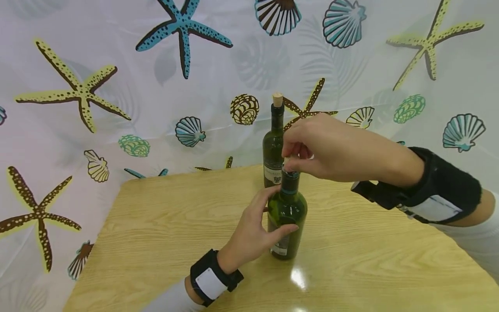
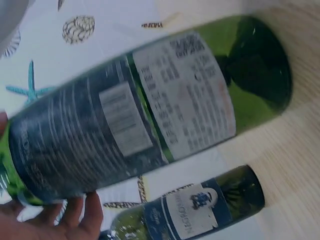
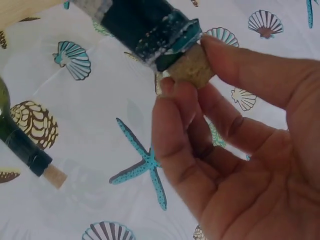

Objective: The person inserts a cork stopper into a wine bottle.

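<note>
A green wine bottle (image 1: 287,212) stands upright on the table, its back label and barcode facing the left wrist camera. My left hand (image 1: 253,229) grips its body around the shoulder, thumb across the near side and fingers behind. At the bottle's mouth, my right hand (image 1: 317,149) pinches a cork (image 3: 192,67) between thumb and fingertips. In the right wrist view the cork sits at the mouth, with ragged dark foil around the rim. Close behind stands a second wine bottle (image 1: 273,147), a cork (image 1: 277,99) sticking up from its neck.
The wooden table (image 1: 167,216) reaches back to a white cloth (image 1: 218,73) printed with starfish and shells. Black bands with white plates sit on both wrists, the left band (image 1: 214,277) low over the table and the right band (image 1: 432,190) higher.
</note>
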{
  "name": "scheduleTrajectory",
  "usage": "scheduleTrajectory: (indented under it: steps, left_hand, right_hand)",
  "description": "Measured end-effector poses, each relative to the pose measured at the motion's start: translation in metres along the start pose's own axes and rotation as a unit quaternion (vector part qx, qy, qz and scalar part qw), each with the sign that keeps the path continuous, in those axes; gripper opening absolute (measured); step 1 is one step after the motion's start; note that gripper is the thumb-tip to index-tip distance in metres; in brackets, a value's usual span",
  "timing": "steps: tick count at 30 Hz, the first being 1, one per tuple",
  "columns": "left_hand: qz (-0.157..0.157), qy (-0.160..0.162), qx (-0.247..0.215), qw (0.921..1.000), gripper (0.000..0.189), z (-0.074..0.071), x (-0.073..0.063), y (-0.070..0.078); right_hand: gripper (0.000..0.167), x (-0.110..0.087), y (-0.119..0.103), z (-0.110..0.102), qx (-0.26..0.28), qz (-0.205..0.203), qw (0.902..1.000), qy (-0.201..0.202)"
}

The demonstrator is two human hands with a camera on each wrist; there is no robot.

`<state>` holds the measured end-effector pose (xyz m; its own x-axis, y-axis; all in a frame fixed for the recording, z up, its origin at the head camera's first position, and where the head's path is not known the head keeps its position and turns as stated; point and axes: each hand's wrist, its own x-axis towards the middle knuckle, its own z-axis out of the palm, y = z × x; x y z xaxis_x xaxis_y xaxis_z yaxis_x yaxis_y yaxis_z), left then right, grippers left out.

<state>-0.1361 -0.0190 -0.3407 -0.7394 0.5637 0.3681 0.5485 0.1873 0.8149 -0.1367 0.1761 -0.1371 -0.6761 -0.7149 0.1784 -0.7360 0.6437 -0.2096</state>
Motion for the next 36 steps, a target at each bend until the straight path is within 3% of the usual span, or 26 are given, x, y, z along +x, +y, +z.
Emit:
scheduleTrajectory:
  steps: [3, 6, 9, 14, 21, 28, 30, 33, 36]
  left_hand:
    - [0.000, -0.025, 0.009, 0.9996, 0.082, -0.006, 0.005, 0.001]
    - [0.010, -0.078, -0.009, 0.9969, 0.085, -0.014, 0.014, -0.001]
    - [0.017, -0.107, -0.025, 0.9938, 0.081, -0.016, 0.019, -0.003]
    - [0.018, -0.075, -0.029, 0.9966, 0.075, -0.012, 0.016, -0.001]
    - [0.053, -0.029, -0.013, 0.9981, 0.078, -0.010, 0.016, 0.003]
    - [0.063, -0.018, -0.004, 0.9979, 0.080, -0.014, 0.017, 0.003]
    - [0.061, -0.016, 0.007, 0.9980, 0.079, -0.013, 0.016, 0.002]
    - [0.051, -0.019, 0.020, 0.9983, 0.081, -0.012, 0.013, 0.002]
    - [0.026, -0.019, 0.017, 0.9993, 0.086, -0.011, 0.006, 0.005]
  right_hand:
    - [0.007, 0.000, 0.005, -0.002, 0.016, -0.007, 0.9997, -0.019]
    - [0.008, -0.001, 0.011, -0.004, 0.034, -0.011, 0.9987, -0.037]
    - [0.007, -0.002, 0.013, -0.003, 0.039, -0.012, 0.9987, -0.030]
    - [0.007, -0.003, 0.008, 0.000, 0.024, -0.017, 0.9995, 0.006]
    - [0.008, -0.005, 0.000, 0.000, -0.007, 0.001, 0.9990, 0.043]
    - [0.007, -0.005, 0.000, 0.006, 0.011, 0.007, 0.9974, 0.071]
    - [0.021, -0.009, 0.006, 0.016, 0.038, 0.004, 0.9949, 0.093]
    - [0.056, -0.020, 0.017, 0.040, 0.098, 0.008, 0.9892, 0.109]
    - [0.083, -0.035, 0.026, 0.073, 0.150, 0.032, 0.9850, 0.079]
